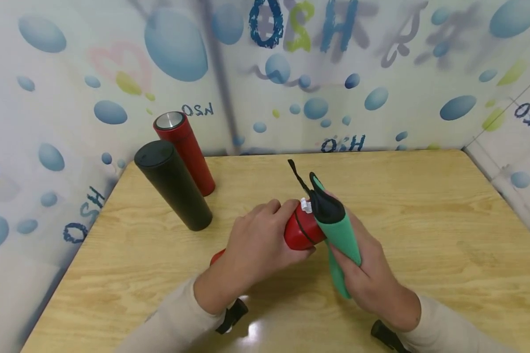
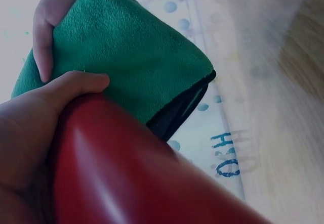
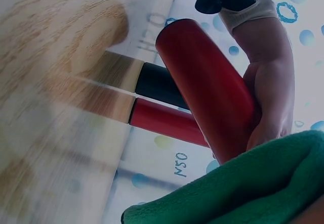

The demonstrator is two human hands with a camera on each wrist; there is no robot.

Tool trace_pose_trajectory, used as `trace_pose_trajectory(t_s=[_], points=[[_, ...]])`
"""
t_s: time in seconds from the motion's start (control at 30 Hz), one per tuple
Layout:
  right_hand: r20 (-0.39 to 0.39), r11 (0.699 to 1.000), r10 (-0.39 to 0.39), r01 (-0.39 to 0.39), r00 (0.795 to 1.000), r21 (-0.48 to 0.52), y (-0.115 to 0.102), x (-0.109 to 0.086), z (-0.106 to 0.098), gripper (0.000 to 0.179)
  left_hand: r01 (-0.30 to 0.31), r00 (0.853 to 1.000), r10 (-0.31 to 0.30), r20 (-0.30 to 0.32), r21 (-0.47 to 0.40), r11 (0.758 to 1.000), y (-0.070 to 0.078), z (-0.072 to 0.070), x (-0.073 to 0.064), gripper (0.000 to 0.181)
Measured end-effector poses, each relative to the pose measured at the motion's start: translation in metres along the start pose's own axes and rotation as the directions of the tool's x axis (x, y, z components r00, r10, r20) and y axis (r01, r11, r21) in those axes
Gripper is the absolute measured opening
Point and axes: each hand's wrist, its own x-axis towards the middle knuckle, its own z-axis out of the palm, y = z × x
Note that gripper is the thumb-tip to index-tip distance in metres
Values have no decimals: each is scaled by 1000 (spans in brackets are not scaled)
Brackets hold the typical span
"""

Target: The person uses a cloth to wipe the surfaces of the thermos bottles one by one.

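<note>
In the head view my left hand [image 1: 260, 240] grips a red thermos flask [image 1: 302, 228] held tilted above the table, its fingers curled round the body near a dark ring. My right hand [image 1: 371, 267] holds a folded green cloth [image 1: 342, 240] with black edging against the flask's end. A thin dark strip and a small white tag [image 1: 306, 205] show beside the cloth's top. The left wrist view has the green cloth [image 2: 126, 52] covering the end of the red flask [image 2: 116, 168]. From the right wrist, the flask's other end [image 3: 202, 82] is seen, smooth and bare.
A black thermos flask [image 1: 176, 189] stands upright on the wooden table [image 1: 424, 235] at the left. Close behind it is another upright red flask [image 1: 192, 157] with a silver top. A patterned wall covering [image 1: 265, 98] rises behind the table's back edge.
</note>
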Motion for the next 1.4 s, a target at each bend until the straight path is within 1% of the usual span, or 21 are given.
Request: trace_pose_trajectory(t_s=[0.1,0.2,0.27,0.37,0.43,0.5,0.63,0.73,0.8,0.93,1.0,1.07,1.23,1.27,1.37,1.4], points=[[13,1000,8,-8,1000,1,2,-1,0,66,-17,999,17,33,2,1000,1,0,0,71],[-5,1000,-16,16,1000,-8,4,-3,1,61,-22,999,21,47,4,1000,1,-1,-1,71],[-33,999,-42,41,999,-31,5,-3,2,63,-13,999,13,37,4,1000,0,-1,-2,71],[-66,996,-79,76,995,-44,4,-3,3,65,-3,1000,3,0,3,1000,-1,-3,-1,68],[-70,995,-95,92,993,-49,4,-2,4,69,9,1000,-9,-18,0,1000,-3,-5,1,67],[-52,995,-91,88,995,-41,4,-2,3,73,22,1000,-22,-17,-3,1000,-4,-6,2,66],[17,998,-38,38,999,-52,1,-3,2,81,50,997,-49,51,-19,999,-5,-7,3,69],[39,996,-15,18,999,-83,-1,-2,1,84,49,995,-46,85,-28,998,-5,-7,3,70],[35,995,-29,32,999,-97,-1,-1,1,83,34,995,-31,96,-39,999,-5,-7,2,69],[-15,987,-134,132,991,-90,5,-2,2,74,15,992,-7,128,-59,998,-3,-9,1,70],[-32,986,-151,148,988,-77,6,-4,3,69,19,990,-9,141,-75,997,-2,-11,-1,70],[-45,985,-168,165,985,-55,7,-5,4,67,30,990,-18,138,-90,995,-2,-14,-2,71],[-22,988,-148,148,989,-37,5,-4,3,65,43,996,-34,82,-102,994,-5,-19,-1,69],[-16,989,-141,140,990,-38,4,-4,2,66,44,997,-37,73,-95,994,-6,-19,-1,68],[10,997,-68,68,998,-34,0,-4,3,72,48,997,-44,55,-73,996,-8,-18,0,67],[14,997,-64,65,998,-35,-2,-4,3,74,53,997,-49,57,-67,996,-8,-17,0,67]])
